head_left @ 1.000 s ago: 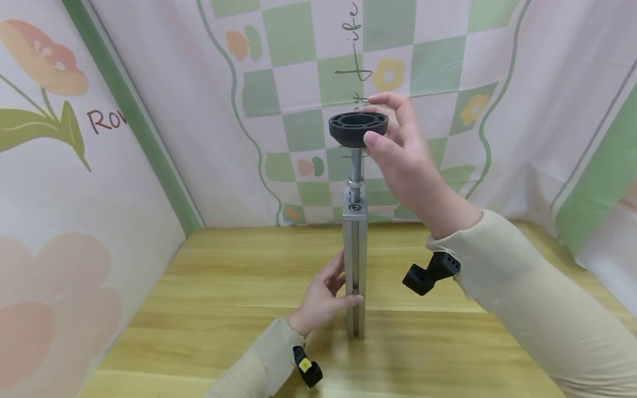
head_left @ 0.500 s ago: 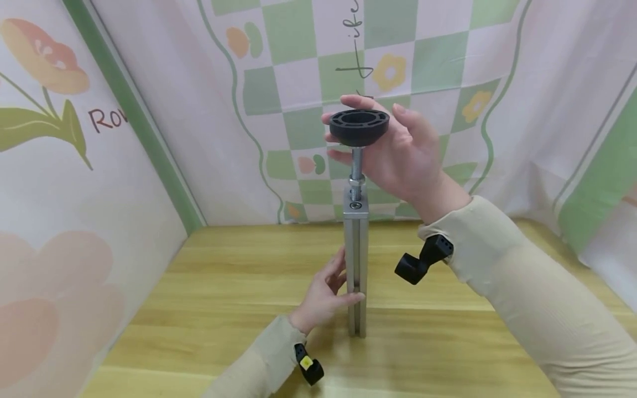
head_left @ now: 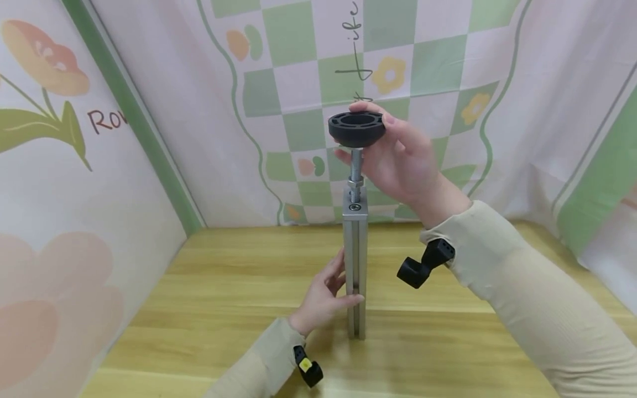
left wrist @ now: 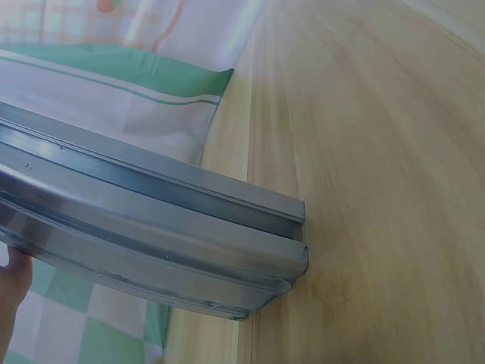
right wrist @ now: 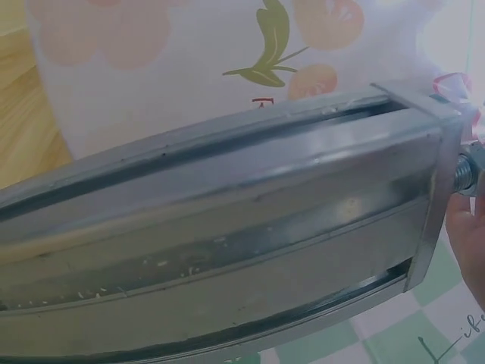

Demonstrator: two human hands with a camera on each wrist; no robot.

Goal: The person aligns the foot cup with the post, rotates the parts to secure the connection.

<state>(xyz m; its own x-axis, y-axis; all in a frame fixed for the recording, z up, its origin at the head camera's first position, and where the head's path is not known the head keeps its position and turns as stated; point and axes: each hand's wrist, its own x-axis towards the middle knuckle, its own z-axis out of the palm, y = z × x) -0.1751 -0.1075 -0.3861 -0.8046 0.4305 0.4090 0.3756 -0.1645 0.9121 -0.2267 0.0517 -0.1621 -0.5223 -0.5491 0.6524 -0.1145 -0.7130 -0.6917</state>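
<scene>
An aluminium extrusion profile [head_left: 355,265] stands upright in the middle of the head view, an end plate [head_left: 355,212] on its top. From that plate rises a threaded rod [head_left: 356,163] with a hex nut [head_left: 355,183], topped by a black round levelling foot [head_left: 355,137]. Around the lower half of the profile my left hand [head_left: 318,304] grips, thumb across the front. My right hand [head_left: 408,160] holds the levelling foot at its right edge, thumb on the rim and fingers behind it. In the right wrist view, part of this hand [right wrist: 466,235] shows beside the rod.
The wooden table [head_left: 224,287] lies under the profile. A patterned curtain [head_left: 298,132] hangs behind it, and another printed cloth [head_left: 55,193] closes the left side. Black camera mounts [head_left: 415,271] sit on both wrists.
My right hand first had its thumb at the foot's front, then spread its fingers behind it, and now grasps the rim again. My left hand and the profile stay in place.
</scene>
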